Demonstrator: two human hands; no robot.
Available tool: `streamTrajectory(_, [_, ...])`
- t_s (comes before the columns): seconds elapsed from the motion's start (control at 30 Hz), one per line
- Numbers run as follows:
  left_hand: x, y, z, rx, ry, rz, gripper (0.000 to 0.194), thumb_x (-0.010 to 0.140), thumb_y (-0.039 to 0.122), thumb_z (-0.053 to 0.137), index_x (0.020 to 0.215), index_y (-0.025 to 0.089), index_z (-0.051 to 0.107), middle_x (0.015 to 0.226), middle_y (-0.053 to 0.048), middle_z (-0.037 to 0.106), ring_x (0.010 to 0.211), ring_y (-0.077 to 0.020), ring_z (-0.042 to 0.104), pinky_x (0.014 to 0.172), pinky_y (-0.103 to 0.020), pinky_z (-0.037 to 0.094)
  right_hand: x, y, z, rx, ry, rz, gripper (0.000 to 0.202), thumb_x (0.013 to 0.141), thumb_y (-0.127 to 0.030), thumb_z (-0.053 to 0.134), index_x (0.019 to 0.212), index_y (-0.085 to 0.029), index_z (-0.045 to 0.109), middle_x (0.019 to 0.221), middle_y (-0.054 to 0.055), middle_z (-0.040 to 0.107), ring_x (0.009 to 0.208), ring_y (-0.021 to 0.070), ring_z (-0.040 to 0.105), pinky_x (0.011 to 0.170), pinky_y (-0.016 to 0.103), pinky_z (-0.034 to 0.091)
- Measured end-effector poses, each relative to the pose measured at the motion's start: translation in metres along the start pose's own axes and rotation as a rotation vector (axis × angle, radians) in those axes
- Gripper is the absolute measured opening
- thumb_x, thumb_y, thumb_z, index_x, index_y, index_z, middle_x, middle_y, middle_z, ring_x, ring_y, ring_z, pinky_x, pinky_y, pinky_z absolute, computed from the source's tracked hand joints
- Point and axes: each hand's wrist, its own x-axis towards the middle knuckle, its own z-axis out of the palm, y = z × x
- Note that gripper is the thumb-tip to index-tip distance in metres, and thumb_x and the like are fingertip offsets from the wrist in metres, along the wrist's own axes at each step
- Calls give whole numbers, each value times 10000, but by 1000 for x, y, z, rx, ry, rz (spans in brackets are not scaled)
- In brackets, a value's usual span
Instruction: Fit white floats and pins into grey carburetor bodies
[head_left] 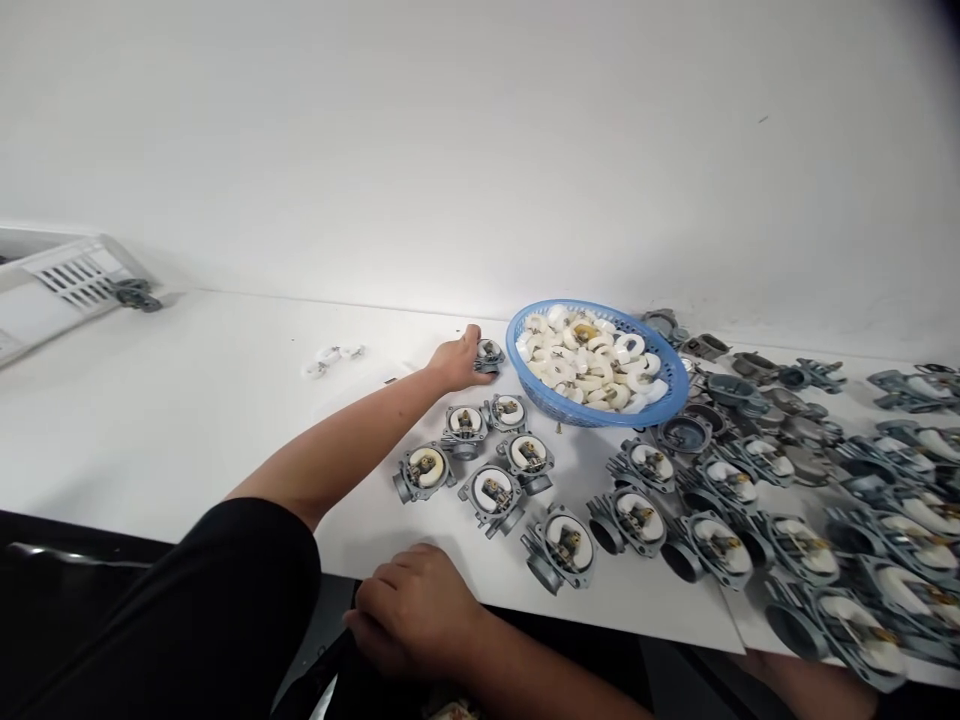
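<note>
Step in hand, judged from the layout: handling of one carburetor-like metal body fitted with a white insert. Location of the part: toward the rear of the white table, just left of the blue basket, which contains loose white floats. Left hand: arm extended, thumb and fingers partly closed around the metal body. Right hand: fingers loosely curled, back of the hand toward the camera, at the near table edge; whether it holds anything cannot be told. Similar bodies stand nearer the wearer and to the right, inserts facing up. The next move probably calls for a steady grip, the insert kept level and clearance from the basket rim. Not determinable: whether the held body touches the table, since the fingers cover part of it, and whether its insert is fully seated, the detail being too small. Bodies at the right edge overlap and are cut off, as is the white crate at left. Ownership of the skin patch below the right table edge cannot be established.
</note>
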Motion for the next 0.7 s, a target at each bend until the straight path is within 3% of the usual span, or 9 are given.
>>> streamTrajectory(0.3, [5, -11, 2, -123, 1, -56, 693, 771, 613, 728, 1180, 247, 305, 1028, -89, 686, 865, -270, 683, 677, -329, 467, 1, 0, -3, 2, -101, 11, 292, 952, -457, 573, 803, -210, 616, 709, -27, 701, 619, 139, 635, 571, 287, 336])
streamTrajectory(0.53, [-2, -18, -6, -105, -38, -56, 759, 739, 642, 739, 1242, 244, 332, 1112, -117, 685, 925, -298, 686, 767, -368, 494, 1, 1, -4, -16, -75, -5, 300, 954, -470, 559, 809, -214, 617, 713, -26, 704, 607, 140, 624, 555, 293, 305])
streamTrajectory(0.7, [-3, -22, -8, -91, -67, -58, 780, 735, 657, 733, 1301, 252, 379, 1245, -122, 668, 1049, -317, 674, 835, -387, 520, -1, 1, 0, -19, -109, -40, 424, 964, -617, 518, 836, -228, 628, 671, -29, 669, 604, 148, 617, 549, 293, 321])
